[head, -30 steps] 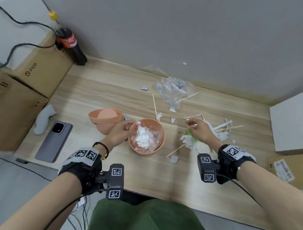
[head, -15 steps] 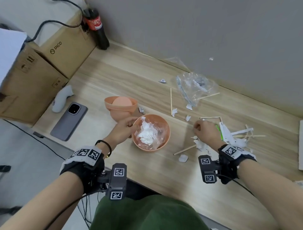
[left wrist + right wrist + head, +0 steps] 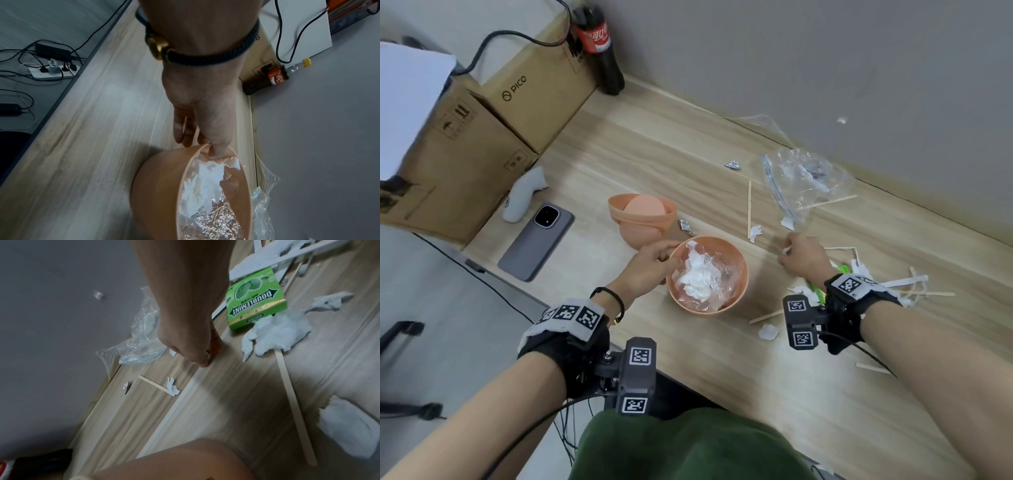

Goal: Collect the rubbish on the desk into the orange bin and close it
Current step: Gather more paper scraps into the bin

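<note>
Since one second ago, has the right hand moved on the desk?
Yes. The right hand has moved away from the green gum pack, leftward toward the lone wooden stick.

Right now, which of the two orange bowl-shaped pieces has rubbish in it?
The orange bin nearer the person, gripped at its rim by the left hand; the other piece behind it holds none.

Left hand [image 3: 650, 263] is gripping the bin [image 3: 739, 291] by its near rim, thumb hooking inside, fingers curling outside. Right hand [image 3: 803, 255] is reaching forward, knuckles up, fingertips pinching a small white scrap [image 3: 786, 250] pretty tight.
</note>
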{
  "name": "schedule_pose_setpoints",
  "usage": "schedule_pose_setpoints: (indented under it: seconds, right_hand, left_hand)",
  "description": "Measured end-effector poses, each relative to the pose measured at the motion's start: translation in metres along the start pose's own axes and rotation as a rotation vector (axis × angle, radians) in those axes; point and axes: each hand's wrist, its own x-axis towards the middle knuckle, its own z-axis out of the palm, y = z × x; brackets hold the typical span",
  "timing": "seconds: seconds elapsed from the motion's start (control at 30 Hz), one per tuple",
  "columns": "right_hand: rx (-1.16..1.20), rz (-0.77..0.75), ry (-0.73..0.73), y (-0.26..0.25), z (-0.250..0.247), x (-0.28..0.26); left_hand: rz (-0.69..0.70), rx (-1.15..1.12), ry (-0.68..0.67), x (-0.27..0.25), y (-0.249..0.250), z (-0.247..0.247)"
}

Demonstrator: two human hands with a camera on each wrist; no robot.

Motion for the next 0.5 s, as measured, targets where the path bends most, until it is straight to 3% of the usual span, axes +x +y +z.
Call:
schedule_pose_setpoints:
  seconds: [0.17,0.27,0.37,0.43,0.5]
  right_hand:
    - [0.063,-0.014,0.023,0.005,0.003,-0.004]
    - [0.448,-0.079,0.050,-0.007,-0.014,-0.010]
    - [0.735,-0.268,0.085,-0.035,-0.044,-0.023]
    - [0.684,-0.431,0.031,-0.053,-0.059,-0.035]
    - [0.425,-0.557,-0.133,-0.065,-0.061,-0.049]
  left_hand:
    - [0.012,-0.013,-0.008,0.005,0.003,0.003]
    - [0.031,-0.009,-0.023,0.010,0.007,0.006]
    - [0.048,0.015,-0.038,0.017,0.011,0.012]
    - [0.065,0.032,-0.053,0.020,0.015,0.017]
    - [0.072,0.047,-0.065,0.023,0.018,0.021]
